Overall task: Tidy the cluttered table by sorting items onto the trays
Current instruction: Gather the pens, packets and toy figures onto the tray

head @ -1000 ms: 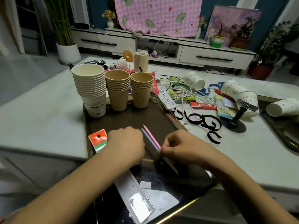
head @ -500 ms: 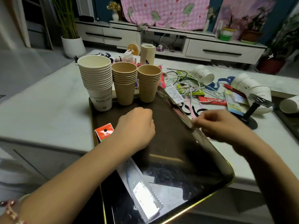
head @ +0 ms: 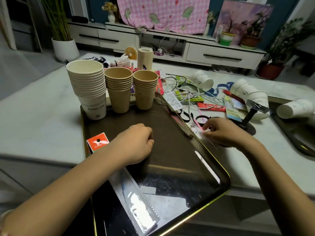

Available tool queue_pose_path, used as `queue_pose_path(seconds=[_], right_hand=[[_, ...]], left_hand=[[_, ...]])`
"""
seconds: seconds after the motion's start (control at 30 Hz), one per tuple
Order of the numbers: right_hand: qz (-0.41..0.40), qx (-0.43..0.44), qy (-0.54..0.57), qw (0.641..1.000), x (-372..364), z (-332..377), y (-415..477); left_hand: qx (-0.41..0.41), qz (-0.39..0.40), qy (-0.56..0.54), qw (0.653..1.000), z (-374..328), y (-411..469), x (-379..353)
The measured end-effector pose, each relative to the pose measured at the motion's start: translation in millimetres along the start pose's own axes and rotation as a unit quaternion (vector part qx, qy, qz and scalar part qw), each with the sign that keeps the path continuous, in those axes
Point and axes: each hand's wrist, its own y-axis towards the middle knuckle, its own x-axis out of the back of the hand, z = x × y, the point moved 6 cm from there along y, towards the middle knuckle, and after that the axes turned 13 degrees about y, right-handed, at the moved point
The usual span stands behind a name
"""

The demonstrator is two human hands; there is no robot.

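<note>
A dark tray (head: 170, 133) lies in front of me on the white table. At its far edge stand a stack of white paper cups (head: 88, 86) and two stacks of brown cups (head: 119, 89) (head: 144, 87). An orange packet (head: 98, 143) and a clear packaged ruler (head: 136, 198) also lie on it. My left hand (head: 136, 143) rests on the tray in a loose fist, with nothing visible in it. My right hand (head: 221, 132) is just off the tray's right rim, its fingertips pinching a thin pink pen (head: 198, 124) among black loops (head: 201, 119).
Right of the tray the table holds tangled cables (head: 185, 92), packets, a black stand (head: 250, 114) and white cups on their sides (head: 202, 80) (head: 250, 94) (head: 294, 108). A second dark tray (head: 293, 133) sits at the far right. A cardboard tube (head: 144, 57) stands behind the cups.
My right hand left the tray's middle and moved right onto the table clutter, where it now pinches a pink pen. The two pens between my hands are gone from view. My left hand stayed.
</note>
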Motion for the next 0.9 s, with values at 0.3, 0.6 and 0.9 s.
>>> queue_pose_path(seconds=[0.3,0.6,0.9], right_hand=[[-0.066,-0.020,-0.090,0.994,-10,10,15],[-0.067,0.074,0.152,0.983,22,56,-28],[-0.060,0.078,0.142,0.985,-11,71,6]], left_hand=[[-0.015,0.003,0.004,1.000,-1,3,-3],[0.037,-0.176,-0.140,0.974,19,4,23],[0.024,-0.197,-0.192,0.961,11,1,17]])
